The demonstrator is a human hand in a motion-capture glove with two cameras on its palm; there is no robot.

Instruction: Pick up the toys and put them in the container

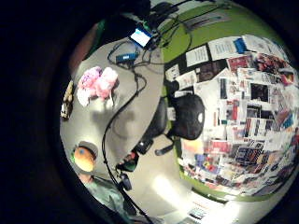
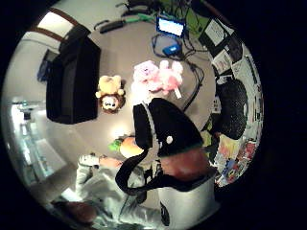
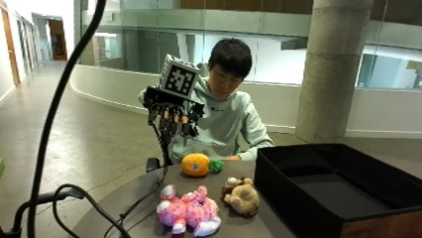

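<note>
3 toys lie on the round grey table: an orange plush toy with a green part at its side sits near the table's far edge, just in front of the seated person; a pink plush toy lies closer to the outside camera; and a brown plush lion lies just beside the pink one, between it and the container. The black container, an open box with dark walls and a dark floor, stands on the table beside the lion, and nothing shows inside it. The gloved right hand is raised above the table, well apart from all 3 toys, its fingers hanging down, a little apart and holding nothing. The person's bare left hand rests on the table just beside the orange toy. In the thumb side palm view a black cable runs across the table past the pink toy, and a small lit screen stands at the table's far edge.
</note>
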